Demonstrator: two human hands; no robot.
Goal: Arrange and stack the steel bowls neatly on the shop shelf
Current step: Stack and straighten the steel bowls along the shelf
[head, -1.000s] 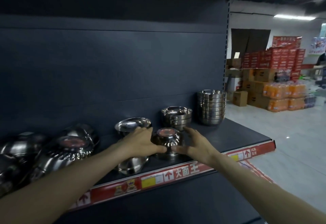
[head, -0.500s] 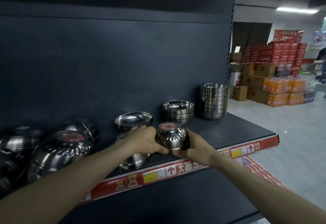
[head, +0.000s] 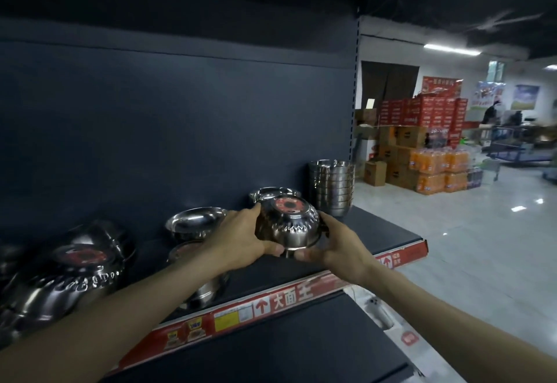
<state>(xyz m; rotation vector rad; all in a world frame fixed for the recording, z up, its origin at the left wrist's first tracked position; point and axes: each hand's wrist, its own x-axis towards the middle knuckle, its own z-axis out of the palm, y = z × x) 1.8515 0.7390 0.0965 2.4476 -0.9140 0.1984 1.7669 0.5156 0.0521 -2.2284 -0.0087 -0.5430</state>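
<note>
Here, upturned fluted steel bowl [head: 287, 229], red sticker [head: 287, 204] on base

The held bowl [head: 286, 226] is covering most of the short stack [head: 271, 191] behind it, while the left forearm [head: 156, 295] is hiding part of a lower bowl [head: 208, 292].

Left hand [head: 241, 236] and right hand [head: 337, 248] grip inverted bowl [head: 287, 223].

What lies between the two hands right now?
In the head view, an upturned fluted steel bowl with a red sticker on its base, gripped by the left hand and the right hand.
</note>
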